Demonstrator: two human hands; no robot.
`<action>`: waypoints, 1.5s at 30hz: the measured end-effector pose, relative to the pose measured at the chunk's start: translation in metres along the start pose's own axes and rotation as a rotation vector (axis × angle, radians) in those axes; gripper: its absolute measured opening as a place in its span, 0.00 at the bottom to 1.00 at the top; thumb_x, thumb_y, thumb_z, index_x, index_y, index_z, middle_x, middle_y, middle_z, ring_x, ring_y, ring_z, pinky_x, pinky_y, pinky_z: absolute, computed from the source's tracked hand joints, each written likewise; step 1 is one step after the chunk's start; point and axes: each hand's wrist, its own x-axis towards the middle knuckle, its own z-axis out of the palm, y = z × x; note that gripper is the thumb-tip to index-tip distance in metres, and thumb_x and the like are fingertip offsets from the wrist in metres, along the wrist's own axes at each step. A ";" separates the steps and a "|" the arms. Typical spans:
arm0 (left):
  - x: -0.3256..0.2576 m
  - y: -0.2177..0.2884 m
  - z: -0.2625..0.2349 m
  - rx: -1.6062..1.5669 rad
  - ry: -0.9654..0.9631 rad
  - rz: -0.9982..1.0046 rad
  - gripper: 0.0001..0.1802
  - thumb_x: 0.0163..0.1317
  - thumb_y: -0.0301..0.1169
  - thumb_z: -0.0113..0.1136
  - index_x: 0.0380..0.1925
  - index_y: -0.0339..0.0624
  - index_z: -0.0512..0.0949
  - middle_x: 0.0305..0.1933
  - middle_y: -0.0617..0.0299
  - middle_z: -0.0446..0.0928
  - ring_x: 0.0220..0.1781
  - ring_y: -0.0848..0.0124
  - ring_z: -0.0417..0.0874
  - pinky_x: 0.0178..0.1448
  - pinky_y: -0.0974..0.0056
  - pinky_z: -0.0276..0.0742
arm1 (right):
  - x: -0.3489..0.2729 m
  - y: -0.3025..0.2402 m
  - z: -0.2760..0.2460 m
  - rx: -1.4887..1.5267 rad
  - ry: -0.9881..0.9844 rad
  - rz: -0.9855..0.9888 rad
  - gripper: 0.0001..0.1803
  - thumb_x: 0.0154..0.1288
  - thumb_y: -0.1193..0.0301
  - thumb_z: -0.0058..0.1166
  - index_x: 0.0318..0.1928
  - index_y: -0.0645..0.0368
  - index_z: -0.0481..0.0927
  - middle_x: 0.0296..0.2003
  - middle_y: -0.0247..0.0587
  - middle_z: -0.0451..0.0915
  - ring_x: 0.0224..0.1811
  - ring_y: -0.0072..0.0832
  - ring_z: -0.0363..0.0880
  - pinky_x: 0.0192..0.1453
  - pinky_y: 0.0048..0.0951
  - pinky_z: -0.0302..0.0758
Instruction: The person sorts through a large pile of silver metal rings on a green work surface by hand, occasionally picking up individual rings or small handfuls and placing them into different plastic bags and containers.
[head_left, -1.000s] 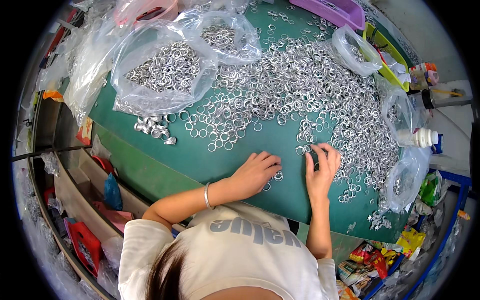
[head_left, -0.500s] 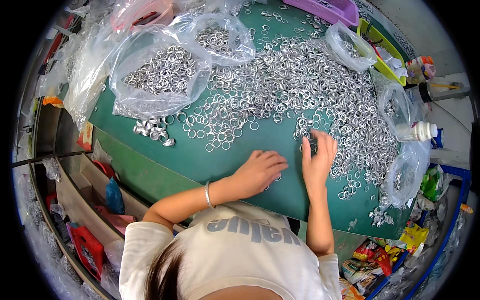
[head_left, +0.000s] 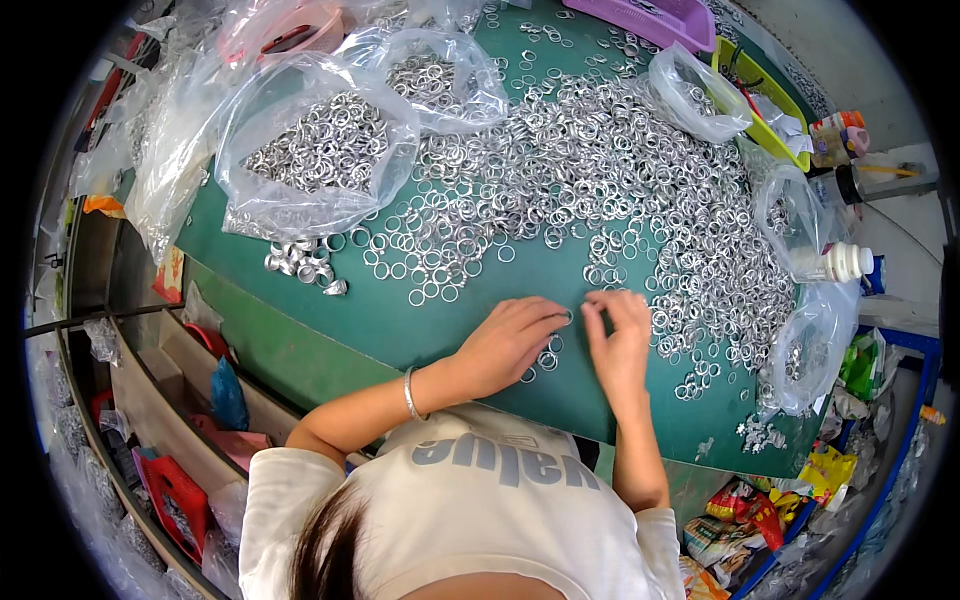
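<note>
On the green table top my left hand (head_left: 508, 345) is curled with its fingers together, and a silver ring (head_left: 568, 317) shows at its fingertips. Several more rings (head_left: 548, 358) lie flat just under that hand. My right hand (head_left: 622, 338) faces it a short gap away, thumb and fingers drawn together; whatever is between them is too small to make out. Beyond both hands spreads a large heap of silver rings (head_left: 590, 150), with a looser patch of rings (head_left: 435, 250) on its left side.
Clear plastic bags of rings (head_left: 230, 170) stand at the far left. More open bags (head_left: 825, 345) line the right edge near a white bottle (head_left: 848, 262). A purple basket (head_left: 665, 22) and a yellow-green basket (head_left: 765, 115) sit at the back. Drawers (head_left: 165, 375) are at lower left.
My right hand has moved nearer to me and left, away from the heap, and its fingers have closed. The left hand shifted slightly left; a ring now shows at its fingertips.
</note>
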 end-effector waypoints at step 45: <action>-0.005 0.000 0.010 -0.107 -0.052 0.018 0.18 0.61 0.24 0.57 0.53 0.39 0.74 0.58 0.54 0.71 0.62 0.56 0.71 0.71 0.48 0.61 | -0.004 0.023 -0.012 -0.117 0.124 0.010 0.07 0.51 0.76 0.65 0.30 0.58 0.80 0.39 0.37 0.76 0.46 0.36 0.71 0.53 0.37 0.61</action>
